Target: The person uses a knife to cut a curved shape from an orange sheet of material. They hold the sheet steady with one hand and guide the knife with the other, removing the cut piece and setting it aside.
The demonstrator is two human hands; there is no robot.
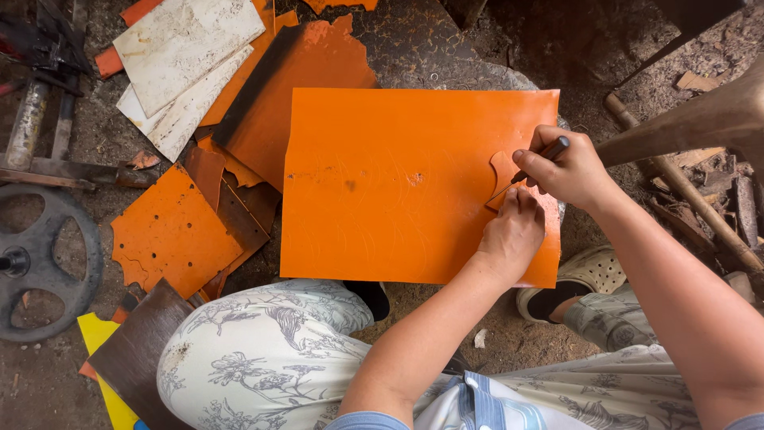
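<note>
**Curved cut begun at the edge of an orange sheet**

A person seated low over a dirt floor [446,334] works on a large, flat, rectangular orange sheet [398,183] that lies on a dark rounded slab in front of their knees. The right hand [569,171] is clamped around a slim dark-handled cutting tool [541,158], held like a pen with its tip pressed to the sheet near the right edge. The left hand [513,235] is closed in a loose fist and rests knuckles-down on the sheet just below the tool, pinning the material; the two hands are touching or nearly so.

Judging by the sheet, the work is at an early stage: one small rounded lobe [503,169] stands partly outlined beside the tool tip, while the broad remainder of the orange surface is whole, carrying only faint curved score lines and a few scuffs. The outline does not look closed yet, though the hands hide part of it.

To the left lie torn and punched orange offcuts [171,235], pale scuffed boards [179,56], a dark brown panel [139,350] and a black spoked metal wheel [40,263].
</note>
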